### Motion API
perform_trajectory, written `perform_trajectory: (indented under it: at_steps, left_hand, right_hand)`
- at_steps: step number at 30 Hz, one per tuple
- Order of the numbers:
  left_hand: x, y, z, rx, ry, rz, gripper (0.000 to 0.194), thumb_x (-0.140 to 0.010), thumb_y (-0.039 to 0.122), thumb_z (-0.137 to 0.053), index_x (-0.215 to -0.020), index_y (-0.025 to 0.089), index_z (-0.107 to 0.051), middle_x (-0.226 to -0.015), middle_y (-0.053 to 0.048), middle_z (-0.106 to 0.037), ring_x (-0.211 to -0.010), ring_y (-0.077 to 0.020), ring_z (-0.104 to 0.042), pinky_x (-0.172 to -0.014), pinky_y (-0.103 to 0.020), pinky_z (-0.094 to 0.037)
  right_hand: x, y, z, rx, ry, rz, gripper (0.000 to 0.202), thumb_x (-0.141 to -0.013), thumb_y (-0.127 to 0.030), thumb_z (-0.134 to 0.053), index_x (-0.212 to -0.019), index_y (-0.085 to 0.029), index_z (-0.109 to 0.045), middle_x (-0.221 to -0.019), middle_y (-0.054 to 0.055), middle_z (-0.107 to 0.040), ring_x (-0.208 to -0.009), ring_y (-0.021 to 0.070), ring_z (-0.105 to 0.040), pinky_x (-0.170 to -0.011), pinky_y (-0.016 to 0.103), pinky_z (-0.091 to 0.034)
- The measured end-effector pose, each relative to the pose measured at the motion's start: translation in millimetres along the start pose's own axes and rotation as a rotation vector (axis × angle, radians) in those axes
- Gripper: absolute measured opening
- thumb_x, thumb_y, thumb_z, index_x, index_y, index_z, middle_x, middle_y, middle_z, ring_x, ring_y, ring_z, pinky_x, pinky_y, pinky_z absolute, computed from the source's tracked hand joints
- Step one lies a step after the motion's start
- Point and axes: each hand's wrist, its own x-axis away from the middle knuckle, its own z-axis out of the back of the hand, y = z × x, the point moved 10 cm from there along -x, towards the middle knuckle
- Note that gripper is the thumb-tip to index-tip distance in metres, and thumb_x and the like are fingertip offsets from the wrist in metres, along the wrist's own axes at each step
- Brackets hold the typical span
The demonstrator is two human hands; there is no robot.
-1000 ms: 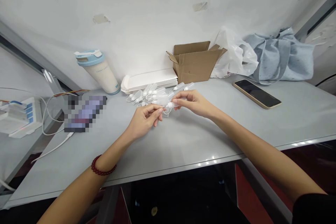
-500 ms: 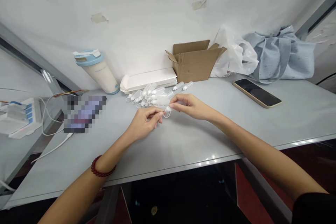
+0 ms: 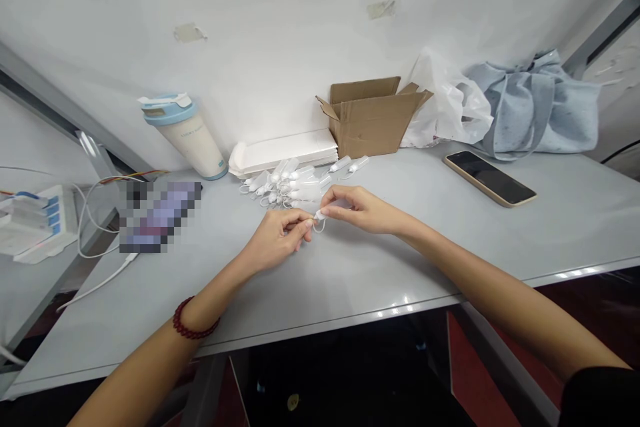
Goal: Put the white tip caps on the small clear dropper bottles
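My right hand (image 3: 353, 208) pinches a small white piece (image 3: 320, 215) with a thin loop hanging below it. Close against its left side, my left hand (image 3: 283, 235) has thumb and forefinger pressed together at the tip of that piece; what exactly they grip is too small to make out. Just behind both hands lies a pile of clear, white-capped small bottles (image 3: 293, 183) with thin loops. Two more bottles (image 3: 357, 165) rest at the right of the pile.
Behind the pile are flat white boxes (image 3: 285, 150) and an open cardboard box (image 3: 375, 123). A tumbler (image 3: 187, 140) and a blurred phone (image 3: 163, 217) stand left; a phone (image 3: 490, 177), plastic bag (image 3: 450, 100) and blue bag (image 3: 545, 107) lie right, on the grey table (image 3: 350, 280).
Both hands have shifted very slightly right and toward the table's front edge, with the small white piece between them. The objects around them stay in place.
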Motion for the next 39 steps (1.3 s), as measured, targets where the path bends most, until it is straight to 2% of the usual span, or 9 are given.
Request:
perform_trajectory:
  at_steps: [12, 16, 19, 26, 39]
  left_hand:
    - [-0.3, 0.5, -0.2, 0.024, 0.000, -0.001, 0.025, -0.087, 0.027, -0.053, -0.066, 0.016, -0.061, -0.059, 0.000, -0.060, -0.044, -0.0077, -0.050, -0.046, -0.020, -0.044]
    - [-0.9, -0.9, 2.1, 0.056, -0.002, 0.008, 0.017, -0.084, 0.028, -0.057, -0.080, 0.014, -0.067, -0.063, -0.001, -0.063, -0.047, -0.0091, -0.053, -0.049, -0.022, -0.046]
    - [-1.5, -0.7, 4.6, 0.068, 0.017, 0.017, 0.018, -0.082, 0.028, -0.061, -0.089, 0.014, -0.069, -0.063, -0.001, -0.062, -0.048, -0.0102, -0.054, -0.048, -0.022, -0.047]
    - [-3.0, -1.5, 6.7, 0.028, 0.045, 0.002, 0.025, -0.087, 0.033, -0.057, -0.071, 0.016, -0.065, -0.062, -0.001, -0.063, -0.046, -0.0087, -0.053, -0.048, -0.021, -0.045]
    - [-3.8, -5.3, 8.1, 0.056, 0.025, 0.002, 0.026, -0.088, 0.035, -0.058, -0.072, 0.015, -0.066, -0.062, -0.001, -0.065, -0.046, -0.0087, -0.052, -0.049, -0.022, -0.046]
  right_hand:
    - [-0.8, -3.4, 0.0, -0.010, 0.013, 0.015, 0.019, -0.089, -0.033, -0.057, -0.087, -0.015, -0.062, -0.087, 0.004, -0.066, -0.078, 0.0140, -0.056, -0.067, 0.026, -0.036]
    - [-2.2, -3.2, 4.5, -0.021, 0.033, 0.012, 0.020, -0.089, -0.034, -0.058, -0.085, -0.015, -0.062, -0.088, 0.004, -0.067, -0.079, 0.0143, -0.056, -0.068, 0.027, -0.036]
    - [-2.1, -4.6, 9.0, -0.007, 0.053, 0.016, 0.020, -0.089, -0.035, -0.058, -0.084, -0.015, -0.063, -0.088, 0.004, -0.067, -0.079, 0.0141, -0.056, -0.068, 0.027, -0.036]
    - [-3.5, -2.7, 9.0, -0.019, 0.038, 0.028, 0.021, -0.088, -0.035, -0.060, -0.084, -0.016, -0.064, -0.084, 0.003, -0.067, -0.077, 0.0140, -0.056, -0.069, 0.027, -0.037]
    - [-5.0, 3.6, 13.7, -0.079, 0.038, 0.036, 0.027, -0.087, -0.042, -0.061, -0.082, -0.015, -0.064, -0.081, 0.003, -0.065, -0.072, 0.0127, -0.055, -0.069, 0.028, -0.040]
